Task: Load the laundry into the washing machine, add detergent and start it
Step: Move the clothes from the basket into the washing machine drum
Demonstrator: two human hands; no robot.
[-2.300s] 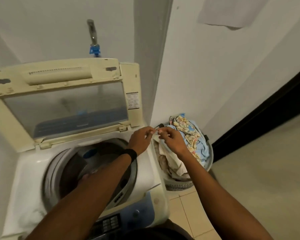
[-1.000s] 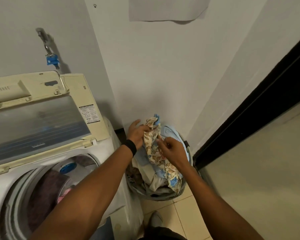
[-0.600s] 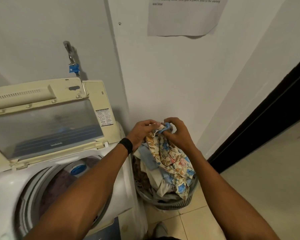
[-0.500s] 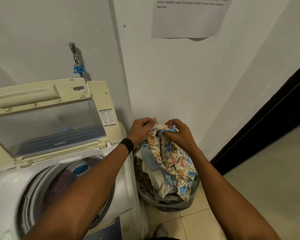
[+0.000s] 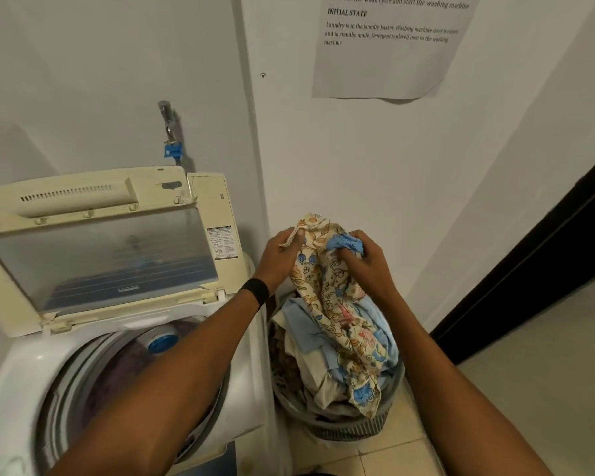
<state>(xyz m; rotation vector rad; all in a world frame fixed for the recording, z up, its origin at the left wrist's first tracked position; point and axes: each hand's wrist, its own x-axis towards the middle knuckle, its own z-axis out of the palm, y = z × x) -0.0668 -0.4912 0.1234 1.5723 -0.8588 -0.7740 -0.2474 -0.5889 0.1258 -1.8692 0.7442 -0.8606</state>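
Floral cloth (image 5: pixel 327 297) has lifted higher from the basket (image 5: pixel 354 428) beneath the hands, left hand (image 5: pixel 278 261) and right hand (image 5: pixel 370 271) both clutching its bunched top (perhaps a blue garment (image 5: pixel 346 242) too); drum (image 5: pixel 67 371), lower left, comes next.

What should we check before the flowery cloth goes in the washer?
1. Lid up and out of the way: ok, it stands open behind the drum.
2. Good hold on the flowery cloth: ok, the left hand and the right hand both grip its top.
3. Cloth free of the basket: not ok, its lower end hangs among the other clothes there.
4. Only one piece picked up: cannot tell, a blue cloth is bunched in the right hand too.
5. Room in the drum: cannot tell, dark laundry lies inside and the left forearm hides part of it.
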